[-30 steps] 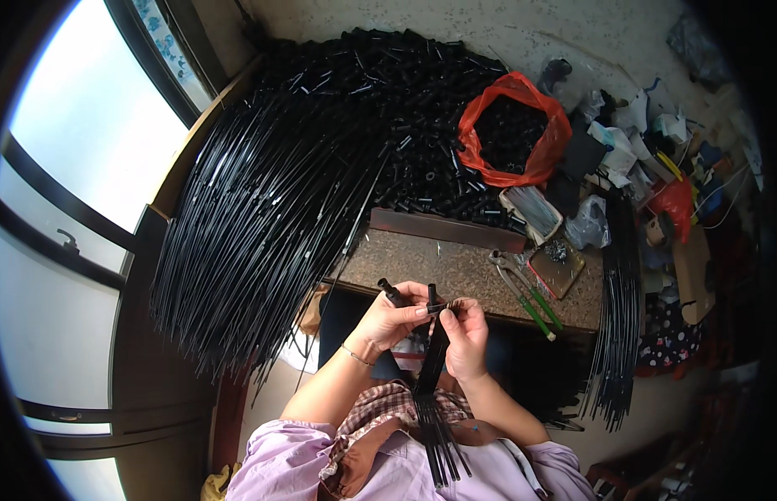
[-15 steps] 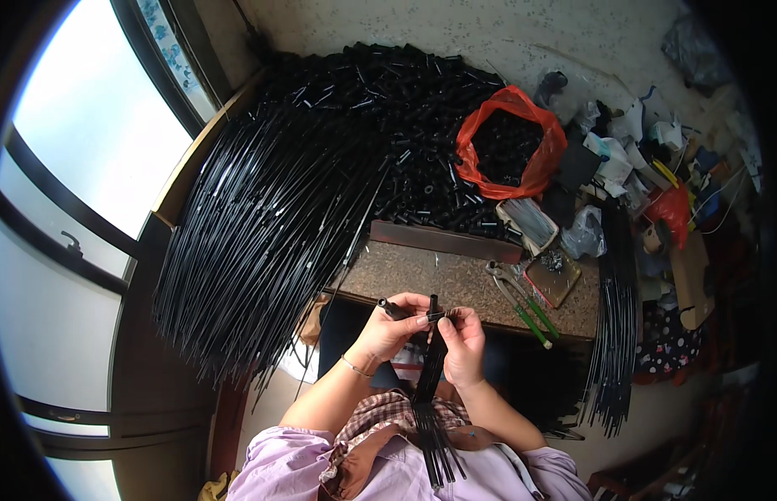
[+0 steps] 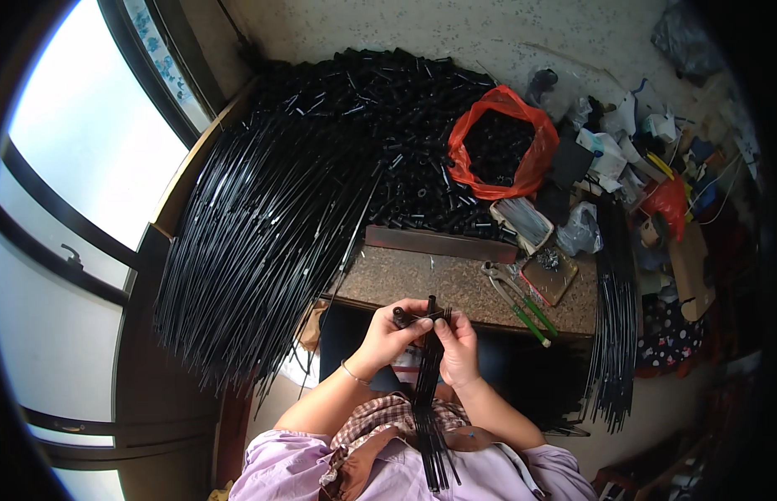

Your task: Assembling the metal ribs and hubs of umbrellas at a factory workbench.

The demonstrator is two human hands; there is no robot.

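Observation:
Close together in front of my chest, both hands are closed on small black parts. A short black tube [image 3: 400, 316] with an open end pokes out of my left hand [image 3: 387, 338]. Another dark tube end [image 3: 432, 303] stands upright between the two hands. My right hand [image 3: 458, 352] pinches the upper ends of several thin black rods [image 3: 428, 380], its thumb meeting my left fingertips. The rods hang down over my lap, their lower ends spread against the purple shirt. What lies right between the fingertips is too small to make out.
A large sheaf of thin black rods [image 3: 247, 242] covers the table's left. Behind lie heaped short black tubes [image 3: 397, 92] and a red plastic bag [image 3: 539, 171]. Green-handled pliers [image 3: 522, 311] rest beside a small tray [image 3: 564, 288] near the front edge [image 3: 455, 309]. More rods [image 3: 615, 326] hang at right.
The tube in my left hand has swung from pointing left to standing more upright, nearer the other tube. Rod tips now fan up above my right fingers.

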